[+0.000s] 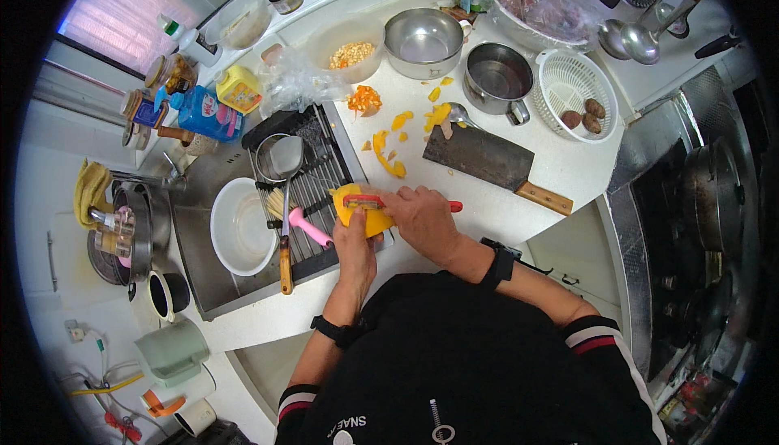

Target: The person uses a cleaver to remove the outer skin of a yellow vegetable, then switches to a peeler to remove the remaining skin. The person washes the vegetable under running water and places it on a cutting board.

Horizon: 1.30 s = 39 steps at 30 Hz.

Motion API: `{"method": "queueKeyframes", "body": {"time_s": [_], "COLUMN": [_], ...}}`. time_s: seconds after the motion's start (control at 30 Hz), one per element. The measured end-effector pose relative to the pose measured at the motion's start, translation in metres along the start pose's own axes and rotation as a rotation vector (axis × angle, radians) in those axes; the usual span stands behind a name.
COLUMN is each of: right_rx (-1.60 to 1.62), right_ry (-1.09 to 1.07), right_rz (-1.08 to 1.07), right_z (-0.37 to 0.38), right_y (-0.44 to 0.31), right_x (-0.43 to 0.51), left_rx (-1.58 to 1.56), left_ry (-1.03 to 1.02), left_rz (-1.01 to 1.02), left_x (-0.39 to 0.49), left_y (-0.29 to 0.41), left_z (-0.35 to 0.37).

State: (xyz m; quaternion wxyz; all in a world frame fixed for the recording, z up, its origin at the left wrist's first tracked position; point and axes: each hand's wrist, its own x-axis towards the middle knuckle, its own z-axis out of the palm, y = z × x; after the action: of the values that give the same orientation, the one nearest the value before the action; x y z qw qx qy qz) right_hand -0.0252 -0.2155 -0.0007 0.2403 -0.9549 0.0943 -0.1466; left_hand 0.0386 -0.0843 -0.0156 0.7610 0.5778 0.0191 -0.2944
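My left hand (355, 248) grips a piece of yellow-orange pumpkin (376, 223) from below, its thumb on the flesh. A red-handled peeler (364, 201) is in my right hand (421, 221), its blade end lying against the pumpkin's upper side. Pumpkin peelings (381, 148) lie scattered on the white counter beyond my hands, beside a clump of orange pumpkin pulp (364, 100). To the right rests a cleaver (481, 156) with a wooden handle; a metal spoon (465, 117) lies behind its blade.
Left is a sink (201, 244) with a white basin (240, 226), and a rack holding a ladle (286, 226) and pink-handled brush (309, 227). Behind stand a bowl of kernels (347, 68), a steel bowl (423, 43), a steel pot (498, 80) and a white basket (572, 89). The stove (657, 201) is right.
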Motion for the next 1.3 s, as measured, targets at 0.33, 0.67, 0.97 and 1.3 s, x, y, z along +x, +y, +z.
{"method": "queueKeyframes", "body": {"time_s": [0.33, 0.67, 0.97, 1.3], "right_rx": [-0.072, -0.032, -0.029, 0.183], "right_ry": [0.007, 0.018, -0.056, -0.148], "right_rz": [0.075, 0.21, 0.364, 0.593], "right_z": [-0.004, -0.015, -0.027, -0.009], "right_y": [-0.004, 0.002, -0.001, 0.036], "right_x": [0.006, 0.0, -0.01, -0.037], "left_rx": [-0.018, 0.081, 0.28, 0.357], "left_ry": [0.018, 0.026, 0.032, 0.054], "left_rz": [0.052, 0.094, 0.307, 0.24], "left_x": [0.004, 0.009, 0.008, -0.005], "left_y": [-0.001, -0.008, -0.029, -0.031], "left_z": [0.012, 0.031, 0.046, 0.031]}}
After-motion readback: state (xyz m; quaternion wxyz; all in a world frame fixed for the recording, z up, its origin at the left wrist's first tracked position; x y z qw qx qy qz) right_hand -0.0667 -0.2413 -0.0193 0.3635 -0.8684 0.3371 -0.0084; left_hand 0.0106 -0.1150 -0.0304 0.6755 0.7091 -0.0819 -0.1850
